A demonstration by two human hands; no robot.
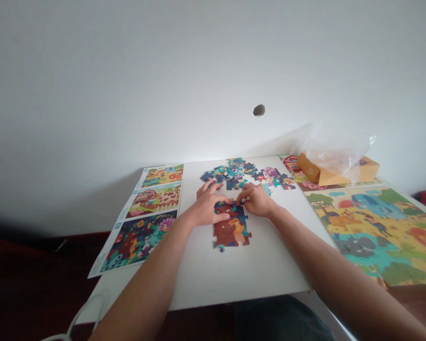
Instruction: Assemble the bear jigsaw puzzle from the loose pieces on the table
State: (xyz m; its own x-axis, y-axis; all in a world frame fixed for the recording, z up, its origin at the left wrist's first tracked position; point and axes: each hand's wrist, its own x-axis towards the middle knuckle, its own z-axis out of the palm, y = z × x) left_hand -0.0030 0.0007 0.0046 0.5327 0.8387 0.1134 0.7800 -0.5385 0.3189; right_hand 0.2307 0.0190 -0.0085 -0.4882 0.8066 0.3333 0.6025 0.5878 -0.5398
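Note:
A small joined section of jigsaw puzzle (pixel 230 232), with a brown bear and an orange animal, lies on the white table in front of me. My left hand (pixel 209 206) rests at its upper left with the fingers spread, thumb and a fingertip touching the section. At the upper right edge my right hand (pixel 256 200) pinches a dark blue puzzle piece (pixel 239 202), mostly hidden by the fingers. Beyond both hands lies a heap of loose puzzle pieces (pixel 230 171), mostly dark blue and teal, with pink and orange ones (pixel 273 175) to its right.
A reference sheet (pixel 142 213) with three pictures lies on the left of the table (pixel 199 289). To the right is a completed animal puzzle (pixel 379 232). Behind it, a yellow box (pixel 341 173) and a clear plastic bag (pixel 341 147) rest on another picture. A white wall (pixel 199 80) stands behind.

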